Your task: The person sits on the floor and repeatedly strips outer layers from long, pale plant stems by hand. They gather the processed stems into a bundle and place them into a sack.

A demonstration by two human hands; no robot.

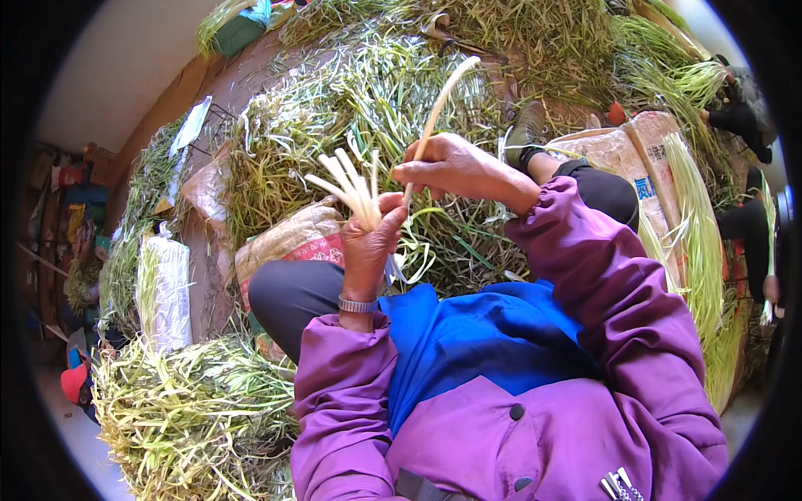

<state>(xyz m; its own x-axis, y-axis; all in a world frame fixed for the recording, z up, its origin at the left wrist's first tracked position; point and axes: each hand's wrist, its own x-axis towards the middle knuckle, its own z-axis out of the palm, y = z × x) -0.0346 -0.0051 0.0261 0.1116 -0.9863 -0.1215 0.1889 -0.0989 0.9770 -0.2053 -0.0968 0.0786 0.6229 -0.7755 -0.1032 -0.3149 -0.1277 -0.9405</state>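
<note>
My left hand point(373, 235) is closed around a small bunch of pale yellow-white stalks point(357, 191), their ends fanning out above my fist. A single long pale stalk point(435, 113) is pinched in my right hand point(448, 166); it curves up and away, and its lower end comes down close beside my left thumb. Thin curled leaf strips point(418, 263) hang below my left hand. Both hands are in front of a blue apron point(482, 338) spread over my lap. Just beyond them lies a large heap of green and yellow leafy plants point(376, 100).
Printed sacks point(645, 169) lie to my right, with long pale-green stalks point(695, 238) on them. Another sack point(294, 241) is by my left knee. A white wrapped bundle point(169, 288) and a leafy heap point(194, 407) are at left. Other people point(742, 106) sit at the right rim.
</note>
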